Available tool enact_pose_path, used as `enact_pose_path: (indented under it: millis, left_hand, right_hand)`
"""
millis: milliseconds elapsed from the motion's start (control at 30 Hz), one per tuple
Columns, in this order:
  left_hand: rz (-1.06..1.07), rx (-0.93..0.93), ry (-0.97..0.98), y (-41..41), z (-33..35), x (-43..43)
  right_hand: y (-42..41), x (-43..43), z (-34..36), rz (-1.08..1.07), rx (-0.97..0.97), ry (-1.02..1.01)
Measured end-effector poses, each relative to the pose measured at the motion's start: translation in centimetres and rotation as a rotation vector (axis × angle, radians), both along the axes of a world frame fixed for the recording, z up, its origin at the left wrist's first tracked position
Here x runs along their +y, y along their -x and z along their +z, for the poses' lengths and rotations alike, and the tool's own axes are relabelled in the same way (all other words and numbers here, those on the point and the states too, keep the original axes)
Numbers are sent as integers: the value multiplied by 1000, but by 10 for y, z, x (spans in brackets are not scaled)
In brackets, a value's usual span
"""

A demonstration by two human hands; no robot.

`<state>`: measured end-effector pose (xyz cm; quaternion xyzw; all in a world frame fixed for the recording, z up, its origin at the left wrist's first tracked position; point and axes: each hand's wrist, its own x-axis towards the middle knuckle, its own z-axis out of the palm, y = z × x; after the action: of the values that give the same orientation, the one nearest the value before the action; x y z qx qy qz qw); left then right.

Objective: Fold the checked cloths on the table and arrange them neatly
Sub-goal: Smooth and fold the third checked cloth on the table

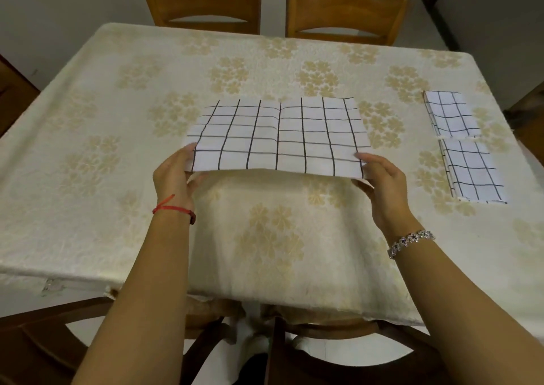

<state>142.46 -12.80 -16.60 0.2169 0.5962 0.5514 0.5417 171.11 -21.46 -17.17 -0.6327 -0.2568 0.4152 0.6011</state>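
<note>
Left hand: pinches the near left corner of the checked cloth, thumb on top.
Right hand: pinches the near right corner, so the near edge lifts level, probably for folding.
Checked cloth: middle of the table, near edge raised, far edge resting.
Finished row: nearer folded cloth and farther folded cloth lie end to end along the table's right edge.

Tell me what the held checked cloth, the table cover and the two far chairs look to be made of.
Checked cloth: thin woven fabric, probably cotton, matte white with black grid lines; it shows soft fold creases. Table cover: cream cloth with a slight sheen and woven-looking beige flowers, perhaps synthetic. Far chairs: warm brown wood with a smooth, likely varnished finish.
</note>
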Motion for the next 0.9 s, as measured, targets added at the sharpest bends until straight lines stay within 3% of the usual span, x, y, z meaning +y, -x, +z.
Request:
enact_pose_path:
  millis: [300, 700, 800, 900]
  left_hand:
    - [-74, 269, 91, 4, -64, -38]
    - [-143, 425, 142, 9, -93, -60]
    - [-187, 637, 128, 12, -96, -59]
    - [-242, 1017, 136, 6, -97, -55]
  right_hand:
    - [-4, -29, -56, -16, -104, 299]
    - [-4, -42, -82, -34, -190, 496]
    - [-3, -44, -84, -41, -296, 526]
    - [0, -43, -84, -11, -575, 542]
